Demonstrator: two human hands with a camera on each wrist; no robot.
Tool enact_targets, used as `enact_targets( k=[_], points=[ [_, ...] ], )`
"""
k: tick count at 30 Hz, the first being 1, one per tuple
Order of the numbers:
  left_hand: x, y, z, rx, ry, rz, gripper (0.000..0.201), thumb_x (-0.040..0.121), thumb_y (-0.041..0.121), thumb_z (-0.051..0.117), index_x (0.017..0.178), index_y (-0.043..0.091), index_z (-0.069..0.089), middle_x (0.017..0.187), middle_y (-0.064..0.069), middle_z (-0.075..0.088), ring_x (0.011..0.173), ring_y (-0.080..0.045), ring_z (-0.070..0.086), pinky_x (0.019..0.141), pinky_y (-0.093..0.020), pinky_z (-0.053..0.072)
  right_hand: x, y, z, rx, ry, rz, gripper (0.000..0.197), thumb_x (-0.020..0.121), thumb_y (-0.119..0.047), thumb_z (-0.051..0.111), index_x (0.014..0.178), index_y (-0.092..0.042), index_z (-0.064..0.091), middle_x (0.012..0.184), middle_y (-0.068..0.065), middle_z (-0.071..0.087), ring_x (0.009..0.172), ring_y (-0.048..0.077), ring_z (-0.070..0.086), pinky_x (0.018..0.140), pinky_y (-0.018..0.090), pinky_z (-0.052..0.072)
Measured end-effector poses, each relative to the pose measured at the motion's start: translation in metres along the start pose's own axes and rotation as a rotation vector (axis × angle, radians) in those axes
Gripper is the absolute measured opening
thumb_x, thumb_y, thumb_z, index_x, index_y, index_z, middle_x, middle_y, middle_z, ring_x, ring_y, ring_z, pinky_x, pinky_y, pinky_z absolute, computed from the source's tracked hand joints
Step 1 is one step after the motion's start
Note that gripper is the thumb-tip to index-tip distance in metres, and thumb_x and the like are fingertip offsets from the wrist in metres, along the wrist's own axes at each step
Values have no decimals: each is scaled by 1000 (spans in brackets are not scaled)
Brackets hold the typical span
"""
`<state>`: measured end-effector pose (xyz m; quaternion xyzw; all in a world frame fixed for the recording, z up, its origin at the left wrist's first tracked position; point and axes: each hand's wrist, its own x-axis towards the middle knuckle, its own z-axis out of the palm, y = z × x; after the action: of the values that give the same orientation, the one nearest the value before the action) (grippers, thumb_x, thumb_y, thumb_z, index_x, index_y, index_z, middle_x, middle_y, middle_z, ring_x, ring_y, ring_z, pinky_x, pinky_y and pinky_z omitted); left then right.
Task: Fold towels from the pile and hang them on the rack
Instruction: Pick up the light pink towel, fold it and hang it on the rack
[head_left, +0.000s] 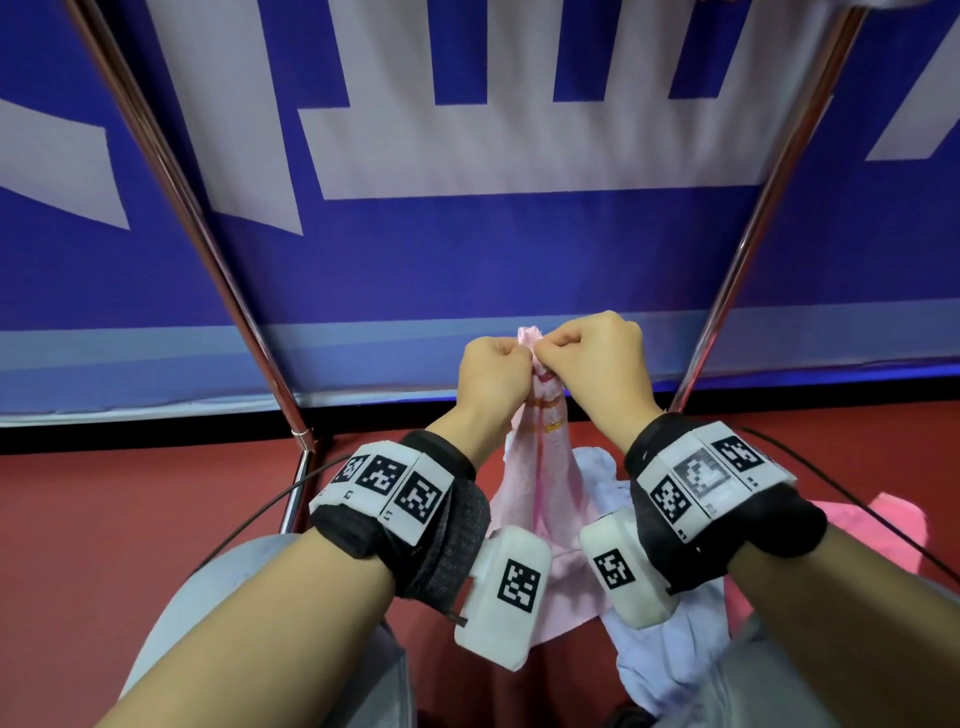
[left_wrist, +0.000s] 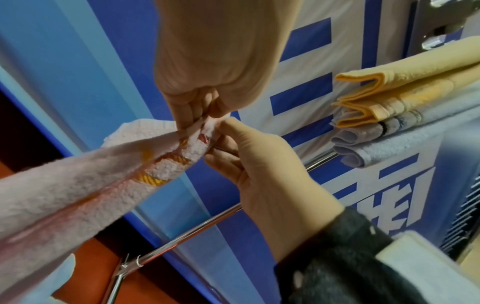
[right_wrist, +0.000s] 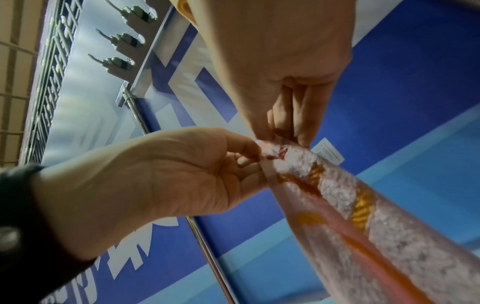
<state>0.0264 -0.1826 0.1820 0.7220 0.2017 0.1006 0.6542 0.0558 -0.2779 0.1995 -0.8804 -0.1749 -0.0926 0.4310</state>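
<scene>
A pale pink towel (head_left: 540, 483) with orange and red stitching hangs in a narrow bunch from both hands, in front of the rack. My left hand (head_left: 524, 359) pinches its top edge, and my right hand (head_left: 546, 358) pinches the same edge right beside it, knuckles nearly touching. The left wrist view shows the left hand (left_wrist: 197, 121) and right hand (left_wrist: 223, 131) pinching the towel (left_wrist: 78, 185) at its upper corner. In the right wrist view the right hand (right_wrist: 283, 135) and left hand (right_wrist: 249, 156) grip the towel (right_wrist: 376, 236) end.
Two chrome rack poles (head_left: 208, 249) (head_left: 753, 234) slant up on either side. A yellow towel (left_wrist: 402, 92) and a light blue towel (left_wrist: 415, 144) hang folded on a rail. On the red floor below lie a light blue towel (head_left: 670, 649) and a bright pink one (head_left: 883, 525).
</scene>
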Motion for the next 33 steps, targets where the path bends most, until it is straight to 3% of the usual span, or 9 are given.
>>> enact_targets(
  k=[6,10,13,15,19,25,29,31,33],
  points=[
    [-10,6,0,158,-29,130,31,93,10,46,65,-1,56,53,-4,46,48,-13,34,45,-21,30,1,1,0,41,-3,37,35,83,-22,63,55,0,65,56,14,66,56,29,57,59,33,50],
    [-14,14,-2,170,-157,93,29,87,3,44,63,8,58,56,-2,55,59,-16,47,62,-26,40,3,7,-3,29,-17,58,31,82,-18,60,57,0,66,59,21,64,59,37,54,57,37,50],
    [-22,23,-2,45,-328,-22,5,61,5,42,64,8,45,62,-6,44,67,-22,38,71,-34,34,3,9,-6,-5,-58,63,43,84,-16,56,42,-6,54,39,6,51,51,25,37,47,32,39],
    [-26,26,-2,-103,-420,-99,19,54,11,41,72,12,40,72,-8,36,69,-22,33,70,-33,33,0,7,-7,-76,-116,73,54,88,-15,52,37,-17,36,32,1,35,52,19,29,44,28,23],
    [-23,24,-4,-213,-424,-161,31,59,19,41,87,8,44,79,-9,44,71,-19,38,65,-27,34,0,9,-4,-159,-203,35,47,90,-16,47,43,-18,37,47,3,39,61,26,36,55,29,29],
    [-14,23,-10,-200,-423,-183,30,68,25,37,93,10,44,80,-3,54,66,-16,43,62,-26,41,0,8,-3,-224,-264,26,31,79,-8,50,50,-17,42,50,1,42,64,25,42,49,30,29],
    [-14,23,-9,-202,-431,-170,21,75,25,36,88,11,44,85,1,56,71,-13,47,59,-22,44,-1,10,-2,-208,-174,41,38,81,-5,50,48,-20,38,49,-1,38,60,23,39,46,26,25],
    [-15,24,-7,-206,-411,-157,14,80,23,36,80,13,46,91,2,57,74,-11,51,65,-25,44,0,11,-3,-137,-90,79,42,81,-5,52,46,-22,37,46,-2,34,52,18,30,45,25,24],
    [-15,24,-7,-196,-407,-144,20,86,20,33,89,11,51,96,0,58,74,-8,56,68,-25,45,1,12,-3,-85,-34,117,42,80,-8,56,45,-23,38,44,-3,35,49,17,28,52,29,27]
  ],
)
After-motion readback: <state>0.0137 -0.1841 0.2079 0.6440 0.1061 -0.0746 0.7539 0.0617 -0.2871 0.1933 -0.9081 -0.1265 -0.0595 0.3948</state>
